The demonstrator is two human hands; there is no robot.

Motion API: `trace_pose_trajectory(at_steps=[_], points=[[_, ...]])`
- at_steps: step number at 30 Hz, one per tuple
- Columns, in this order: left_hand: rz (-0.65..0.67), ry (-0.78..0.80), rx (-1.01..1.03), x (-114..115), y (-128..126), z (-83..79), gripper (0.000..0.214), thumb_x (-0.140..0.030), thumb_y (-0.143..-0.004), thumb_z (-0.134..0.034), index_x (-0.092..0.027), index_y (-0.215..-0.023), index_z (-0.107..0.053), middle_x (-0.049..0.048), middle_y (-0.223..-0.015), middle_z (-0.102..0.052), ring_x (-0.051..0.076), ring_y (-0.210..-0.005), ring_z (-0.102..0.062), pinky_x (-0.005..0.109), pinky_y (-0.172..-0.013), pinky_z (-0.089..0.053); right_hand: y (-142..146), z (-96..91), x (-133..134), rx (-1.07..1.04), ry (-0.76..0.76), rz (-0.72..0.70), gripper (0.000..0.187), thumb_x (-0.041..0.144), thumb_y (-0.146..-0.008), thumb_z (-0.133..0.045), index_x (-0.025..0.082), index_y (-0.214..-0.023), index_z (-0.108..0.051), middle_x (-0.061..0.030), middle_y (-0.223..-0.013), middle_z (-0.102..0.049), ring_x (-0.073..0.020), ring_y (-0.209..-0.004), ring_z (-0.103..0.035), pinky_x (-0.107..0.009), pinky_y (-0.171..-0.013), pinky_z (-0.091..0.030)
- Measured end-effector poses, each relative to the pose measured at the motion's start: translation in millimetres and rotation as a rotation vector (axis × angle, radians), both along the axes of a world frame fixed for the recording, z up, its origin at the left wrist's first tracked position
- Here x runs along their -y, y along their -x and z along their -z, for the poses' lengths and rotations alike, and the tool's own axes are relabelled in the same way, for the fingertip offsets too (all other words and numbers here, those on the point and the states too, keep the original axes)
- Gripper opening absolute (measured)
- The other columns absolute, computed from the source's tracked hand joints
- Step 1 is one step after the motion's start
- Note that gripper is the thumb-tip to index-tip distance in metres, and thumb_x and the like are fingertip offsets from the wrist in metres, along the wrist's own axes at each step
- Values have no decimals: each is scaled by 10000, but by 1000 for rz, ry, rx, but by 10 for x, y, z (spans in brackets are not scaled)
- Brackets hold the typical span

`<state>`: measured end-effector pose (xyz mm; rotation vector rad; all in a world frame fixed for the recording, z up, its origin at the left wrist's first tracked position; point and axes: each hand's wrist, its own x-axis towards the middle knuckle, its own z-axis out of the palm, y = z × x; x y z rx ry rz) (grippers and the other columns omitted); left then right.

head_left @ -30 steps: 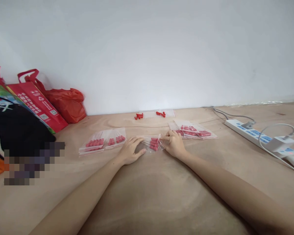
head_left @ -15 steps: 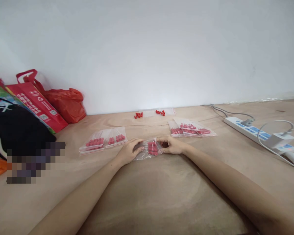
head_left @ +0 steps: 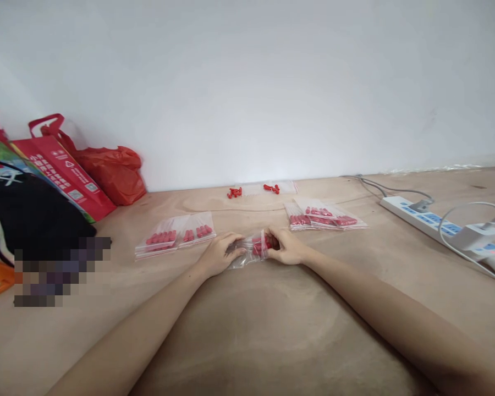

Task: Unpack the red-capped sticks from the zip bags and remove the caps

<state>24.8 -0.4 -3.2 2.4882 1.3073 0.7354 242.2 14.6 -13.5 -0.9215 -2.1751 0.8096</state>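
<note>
A clear plastic bag (head_left: 244,260) with a row of small red pieces (head_left: 257,247) in it lies on the wooden table between my two hands. My left hand (head_left: 221,254) pinches the bag's left part, thumb in front and fingers behind. At the right end, my right hand (head_left: 287,247) has its thumb and fingers curled round the bag by the red pieces. A pale strip of plastic crosses the red pieces there; whether it is folded over cannot be made out. Pale thin stems seem to reach left from the red pieces.
Filled bags lie at left (head_left: 161,240) and right (head_left: 322,213). Loose red pieces (head_left: 234,193) and a flat clear bag (head_left: 253,188) are near the wall. A power strip (head_left: 421,219) with cables stands right; red bags (head_left: 72,170) and a black bag (head_left: 33,220) sit left.
My right hand has shifted a little left and closed further round the bag's right end. The red pieces, earlier flat in full view, are now partly covered by plastic and fingers.
</note>
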Motion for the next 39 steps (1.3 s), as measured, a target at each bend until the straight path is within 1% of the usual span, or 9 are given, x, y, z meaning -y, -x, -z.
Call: trace_pose_trajectory(at_steps=[5,9,17,21,24,30,32,37,39], points=[[-24,-1,-9,15,-8,-12,261,-340,-788,-495,-186,-990,-555,46,-974,-615,179,-900,-563,312,-810,-436,1,53,-14,-32,-69,-8,238,215,-700,-549,173,-926,-485,20,-702,-528,-85,-599,-433,-207,-555,-361],[-26,-3,4,14,-11,-11,240,-330,-783,-501,-189,-967,-564,41,-955,-618,176,-888,-565,309,-806,-437,42,90,-37,-116,40,9,231,296,-671,-615,161,-833,-520,31,-660,-514,-68,-551,-421,-192,-511,-352],[-57,30,26,-7,28,21,237,-317,-779,-503,-181,-957,-579,36,-948,-624,166,-857,-570,286,-763,-441,-46,120,-134,-280,157,52,180,229,-646,-595,157,-787,-509,53,-618,-475,-54,-524,-411,-191,-510,-360],[-73,31,21,-22,54,29,245,-323,-773,-510,-180,-960,-580,40,-939,-628,167,-850,-569,292,-766,-441,-122,125,-161,-249,167,14,346,290,-634,-640,160,-929,-514,45,-650,-523,-73,-563,-466,-212,-548,-400],[-73,25,14,-24,53,21,239,-321,-770,-512,-178,-947,-585,44,-939,-630,171,-858,-567,299,-775,-439,-103,121,-133,-206,155,-60,448,322,-607,-684,160,-999,-539,-12,-828,-608,-116,-712,-550,-258,-664,-444],[-66,34,13,-23,47,10,239,-328,-773,-506,-182,-944,-585,44,-960,-632,176,-879,-567,307,-793,-435,-68,88,-111,-129,44,-39,273,320,-661,-643,154,-878,-638,-35,-853,-646,-140,-743,-573,-281,-705,-452],[-73,32,12,-27,51,16,244,-342,-769,-510,-185,-940,-586,42,-956,-633,178,-874,-569,309,-790,-436,-88,79,-142,-188,102,-3,289,350,-647,-652,161,-865,-651,-37,-839,-656,-142,-739,-580,-284,-700,-462],[-82,57,33,-46,79,36,257,-357,-761,-517,-189,-945,-581,36,-950,-635,176,-870,-574,304,-780,-443,-224,-20,-276,-390,463,94,377,403,-534,-719,145,-800,-651,-5,-637,-634,-104,-561,-566,-276,-591,-499],[-93,68,45,-55,95,38,266,-361,-757,-524,-187,-951,-580,37,-960,-633,178,-877,-573,305,-781,-444,-334,-117,-335,-434,510,175,360,376,-483,-753,143,-736,-644,0,-593,-616,-99,-540,-558,-266,-571,-499]])
